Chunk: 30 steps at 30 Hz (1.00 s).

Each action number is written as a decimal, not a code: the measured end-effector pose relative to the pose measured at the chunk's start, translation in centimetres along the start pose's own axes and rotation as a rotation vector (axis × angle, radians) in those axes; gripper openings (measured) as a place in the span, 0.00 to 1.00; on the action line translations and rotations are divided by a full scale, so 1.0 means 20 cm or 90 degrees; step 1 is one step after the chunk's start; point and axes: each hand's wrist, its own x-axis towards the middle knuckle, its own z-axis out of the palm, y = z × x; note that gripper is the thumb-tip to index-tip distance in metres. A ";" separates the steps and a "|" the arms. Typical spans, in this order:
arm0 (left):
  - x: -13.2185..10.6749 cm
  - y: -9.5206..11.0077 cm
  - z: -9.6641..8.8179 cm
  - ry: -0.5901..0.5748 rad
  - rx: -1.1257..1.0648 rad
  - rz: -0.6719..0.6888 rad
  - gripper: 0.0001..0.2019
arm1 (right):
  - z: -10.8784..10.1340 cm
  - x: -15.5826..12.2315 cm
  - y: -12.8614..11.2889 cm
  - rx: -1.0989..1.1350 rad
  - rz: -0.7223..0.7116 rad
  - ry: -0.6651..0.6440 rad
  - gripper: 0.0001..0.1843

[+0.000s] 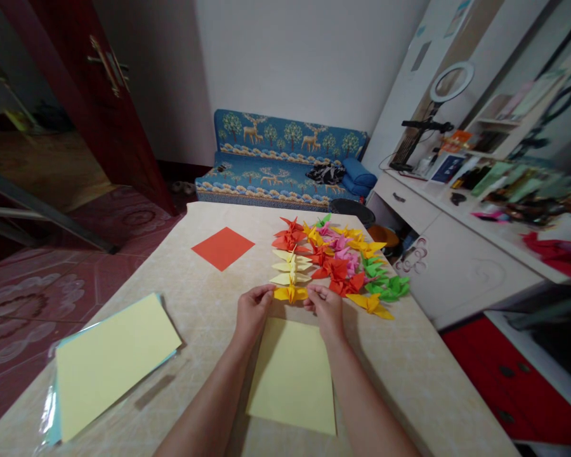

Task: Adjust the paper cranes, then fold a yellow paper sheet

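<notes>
A yellow-orange origami crane is pinched by its wing tips between my two hands. On its left wing the fingers of my left hand are closed, and my right hand grips the right wing. Just beyond it stand several pale yellow origami cranes in a row. Red origami cranes, along with pink, orange and green ones, crowd the table to the right. Below my hands, between the forearms, lies a sheet of pale yellow paper.
An orange-red paper square lies at the far left of the table. Nearer on the left is a stack of yellow paper on a clear wrapper. Behind stands a blue patterned sofa; a cluttered white dresser is on the right.
</notes>
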 end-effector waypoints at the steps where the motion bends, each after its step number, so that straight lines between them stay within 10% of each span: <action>1: 0.00 -0.01 0.00 0.003 0.022 0.017 0.10 | 0.00 0.00 0.01 -0.005 -0.001 0.003 0.17; 30: 0.05 -0.06 0.02 0.049 0.298 0.218 0.10 | 0.00 0.06 0.18 -0.192 -0.200 0.037 0.14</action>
